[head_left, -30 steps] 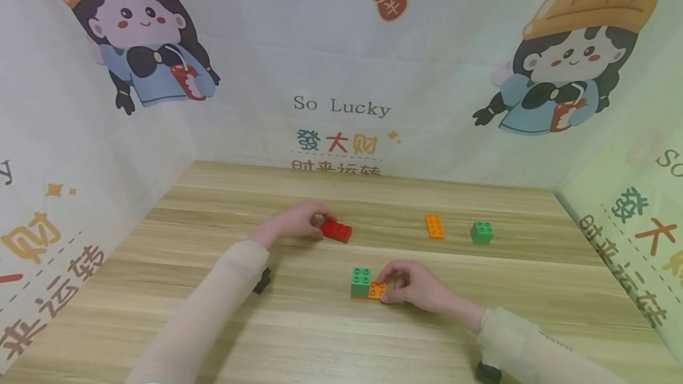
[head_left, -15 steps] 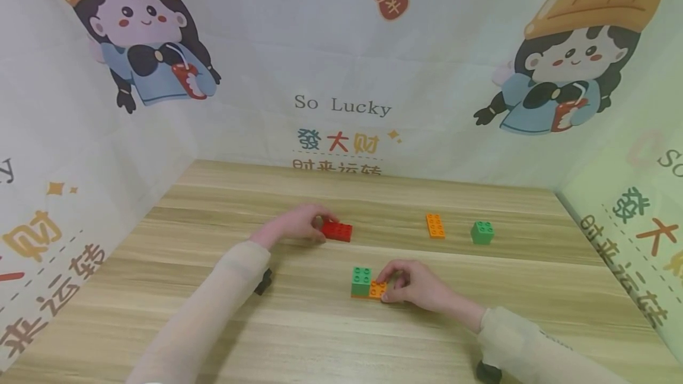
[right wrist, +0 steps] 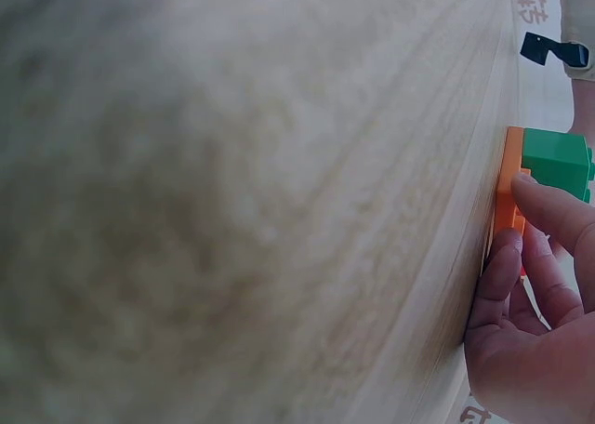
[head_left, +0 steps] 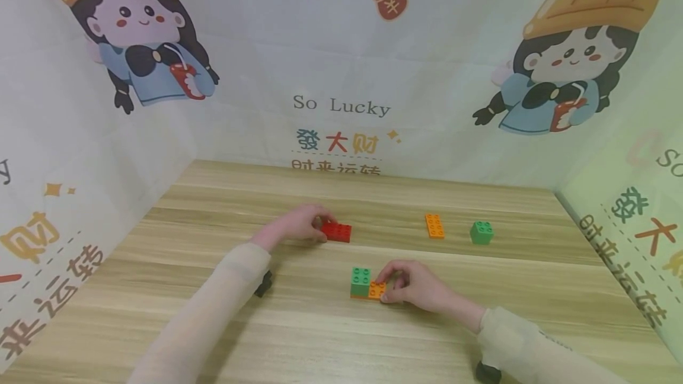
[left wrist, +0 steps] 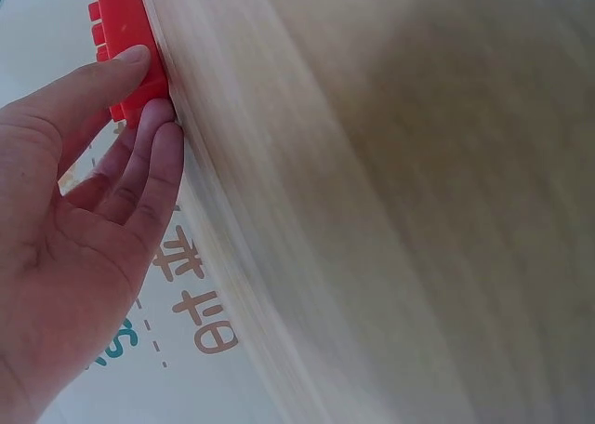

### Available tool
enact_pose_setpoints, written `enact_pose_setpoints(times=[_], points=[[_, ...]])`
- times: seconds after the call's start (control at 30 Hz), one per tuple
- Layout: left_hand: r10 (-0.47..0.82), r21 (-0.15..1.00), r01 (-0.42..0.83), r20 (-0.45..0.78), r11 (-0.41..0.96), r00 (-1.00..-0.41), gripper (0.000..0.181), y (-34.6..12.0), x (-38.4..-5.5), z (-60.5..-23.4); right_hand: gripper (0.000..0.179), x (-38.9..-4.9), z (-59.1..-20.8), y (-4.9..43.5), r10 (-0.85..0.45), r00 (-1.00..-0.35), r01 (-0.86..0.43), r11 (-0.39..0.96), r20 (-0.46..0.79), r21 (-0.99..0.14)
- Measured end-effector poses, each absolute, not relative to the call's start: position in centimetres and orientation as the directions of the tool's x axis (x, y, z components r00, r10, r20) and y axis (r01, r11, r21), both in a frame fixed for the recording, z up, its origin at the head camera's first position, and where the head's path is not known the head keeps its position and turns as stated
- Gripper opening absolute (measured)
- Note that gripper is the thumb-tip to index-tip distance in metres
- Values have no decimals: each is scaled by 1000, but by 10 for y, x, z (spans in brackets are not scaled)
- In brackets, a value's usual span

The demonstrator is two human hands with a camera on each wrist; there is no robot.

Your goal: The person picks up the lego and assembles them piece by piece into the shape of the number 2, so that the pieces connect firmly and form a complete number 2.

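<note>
My left hand (head_left: 304, 222) pinches the left end of a red building brick (head_left: 339, 232) lying studs-up on the table. In the left wrist view the thumb presses the side of the red brick (left wrist: 130, 29), with other fingers at its end. Nearer the front, my right hand (head_left: 418, 286) pinches the right end of a flat orange building plate (head_left: 377, 289). A green building brick (head_left: 360, 282) sits on the plate's left half. In the right wrist view the thumb lies on the orange plate (right wrist: 513, 150), beside the green brick (right wrist: 553, 159).
A second orange plate (head_left: 434, 226) lies flat at the back right of the wooden table (head_left: 299, 336). To its right stands another green brick (head_left: 482, 233). A printed cloth (head_left: 341, 64) hangs along the table's back and sides.
The red brick has turned slightly in my left hand, its right end swinging a little away from me. The right hand and the orange plate stay in place.
</note>
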State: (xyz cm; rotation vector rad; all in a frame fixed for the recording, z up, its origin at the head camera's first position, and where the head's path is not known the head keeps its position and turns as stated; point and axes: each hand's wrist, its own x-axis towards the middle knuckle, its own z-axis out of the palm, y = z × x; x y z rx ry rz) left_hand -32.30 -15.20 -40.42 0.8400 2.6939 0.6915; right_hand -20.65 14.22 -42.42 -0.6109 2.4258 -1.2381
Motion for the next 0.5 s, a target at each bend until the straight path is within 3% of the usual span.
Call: enact_pose_setpoints(times=[0.5], points=[[552, 589, 451, 10, 671, -834, 40, -154, -320, -406, 25, -207, -426, 143, -523, -846, -219, 520, -105, -826]])
